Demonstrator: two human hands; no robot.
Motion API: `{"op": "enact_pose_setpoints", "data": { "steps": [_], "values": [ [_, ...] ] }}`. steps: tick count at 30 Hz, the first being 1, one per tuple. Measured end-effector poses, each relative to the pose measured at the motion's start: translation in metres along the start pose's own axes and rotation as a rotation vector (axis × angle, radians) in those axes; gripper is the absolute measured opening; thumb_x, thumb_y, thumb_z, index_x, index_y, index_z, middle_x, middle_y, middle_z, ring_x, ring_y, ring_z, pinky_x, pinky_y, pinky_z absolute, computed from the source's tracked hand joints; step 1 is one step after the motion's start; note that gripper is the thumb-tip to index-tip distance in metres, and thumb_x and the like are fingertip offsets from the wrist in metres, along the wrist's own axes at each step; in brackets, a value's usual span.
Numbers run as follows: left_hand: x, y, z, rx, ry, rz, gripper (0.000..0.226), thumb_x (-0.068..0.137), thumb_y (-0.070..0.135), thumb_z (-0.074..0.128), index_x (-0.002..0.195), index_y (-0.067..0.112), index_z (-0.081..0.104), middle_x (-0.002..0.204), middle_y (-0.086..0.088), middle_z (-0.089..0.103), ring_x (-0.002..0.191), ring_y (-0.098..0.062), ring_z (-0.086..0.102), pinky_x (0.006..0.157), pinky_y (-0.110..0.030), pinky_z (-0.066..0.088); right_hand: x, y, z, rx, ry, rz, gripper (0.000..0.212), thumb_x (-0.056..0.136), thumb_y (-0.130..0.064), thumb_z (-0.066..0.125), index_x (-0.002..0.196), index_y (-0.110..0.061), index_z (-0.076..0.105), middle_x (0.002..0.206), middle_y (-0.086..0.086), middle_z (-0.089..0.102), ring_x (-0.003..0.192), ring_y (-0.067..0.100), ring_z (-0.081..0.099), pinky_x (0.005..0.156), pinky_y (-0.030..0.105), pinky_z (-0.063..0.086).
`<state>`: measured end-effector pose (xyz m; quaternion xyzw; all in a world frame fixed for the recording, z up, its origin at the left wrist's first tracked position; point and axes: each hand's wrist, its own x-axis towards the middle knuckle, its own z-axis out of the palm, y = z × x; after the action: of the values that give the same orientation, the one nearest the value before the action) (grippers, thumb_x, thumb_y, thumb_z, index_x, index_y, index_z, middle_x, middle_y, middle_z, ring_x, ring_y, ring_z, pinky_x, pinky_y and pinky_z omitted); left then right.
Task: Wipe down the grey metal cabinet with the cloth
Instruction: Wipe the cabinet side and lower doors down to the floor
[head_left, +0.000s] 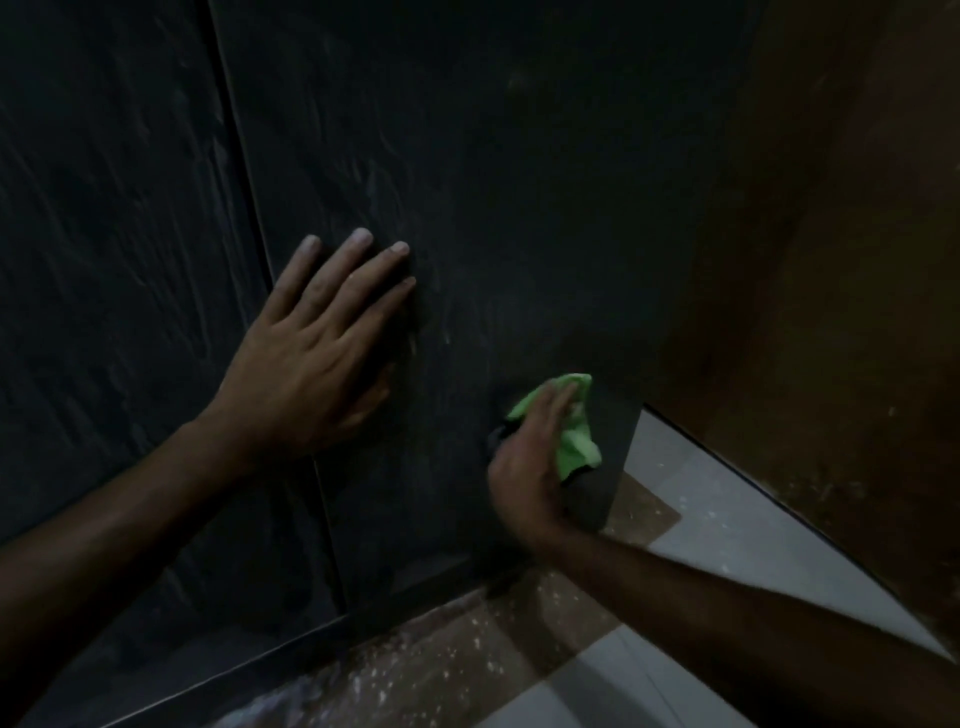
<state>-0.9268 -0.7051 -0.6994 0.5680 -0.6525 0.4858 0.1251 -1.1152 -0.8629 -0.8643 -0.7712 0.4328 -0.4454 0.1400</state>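
Low on the cabinet (519, 208) door, near its right edge, my right hand (524, 467) grips the cloth (574, 436), wiping. My left hand (311, 358) presses flat, fingers straight. Next: work toward the bottom edge.

The left hand (306, 358) lies flat on the grey metal cabinet (493, 208), fingers (343, 270) spread straight, just beside the seam between its two doors. Lower on the cabinet, near its right edge, the right hand (530, 457) grips a bunched green cloth (574, 441) against the metal. Speckled brown and pale floor (519, 649) runs below the cabinet's base.
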Motion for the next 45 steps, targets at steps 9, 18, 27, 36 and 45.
{"op": "enact_pose_setpoints", "data": {
  "steps": [9,18,27,36,45],
  "values": [
    [0.0,0.002,0.008,0.069,0.024,-0.015,0.076,0.1,0.045,0.047,0.164,0.006,0.031,0.175,-0.012,0.019,0.163,-0.033,0.01,0.131,-0.057,0.006,0.04,0.046,-0.044,-0.326,0.045,-0.493,0.072,0.096,-0.022,0.042,0.159,-0.002,0.012,0.162,0.028,0.014,0.149,0.051,0.022,0.114,0.066,0.036],
    [0.003,0.004,0.008,0.025,0.047,-0.053,0.08,0.1,0.048,0.045,0.165,0.006,0.026,0.174,-0.011,0.022,0.163,-0.03,0.015,0.132,-0.054,0.007,0.039,0.011,-0.021,-0.402,0.049,-0.871,0.085,0.091,-0.026,0.053,0.163,-0.009,0.011,0.168,0.018,0.01,0.152,0.051,0.01,0.124,0.061,0.017],
    [0.005,0.004,0.002,0.013,0.005,-0.057,0.085,0.098,0.05,0.045,0.164,0.001,0.025,0.174,-0.015,0.021,0.163,-0.032,0.014,0.132,-0.054,0.008,0.111,-0.062,-0.049,-0.007,0.35,-0.254,0.075,0.095,-0.026,0.037,0.161,0.0,0.01,0.168,0.025,0.006,0.156,0.046,0.002,0.127,0.059,0.007],
    [0.011,-0.006,-0.009,-0.041,0.101,-0.124,0.08,0.095,0.041,0.052,0.161,0.0,0.032,0.172,-0.016,0.026,0.162,-0.034,0.018,0.132,-0.054,0.011,0.094,-0.072,-0.058,-0.1,0.299,-0.39,0.072,0.096,-0.033,0.04,0.16,-0.006,0.019,0.167,0.022,0.016,0.155,0.045,0.01,0.122,0.062,0.022],
    [0.028,-0.023,-0.031,-0.038,0.16,-0.221,0.076,0.094,0.035,0.052,0.159,0.0,0.038,0.17,-0.017,0.03,0.16,-0.034,0.021,0.132,-0.051,0.013,0.083,-0.077,-0.053,-0.275,0.215,-0.845,0.066,0.091,-0.028,0.056,0.152,-0.005,0.043,0.161,0.019,0.025,0.148,0.05,0.02,0.119,0.065,0.027]
  ]
}}
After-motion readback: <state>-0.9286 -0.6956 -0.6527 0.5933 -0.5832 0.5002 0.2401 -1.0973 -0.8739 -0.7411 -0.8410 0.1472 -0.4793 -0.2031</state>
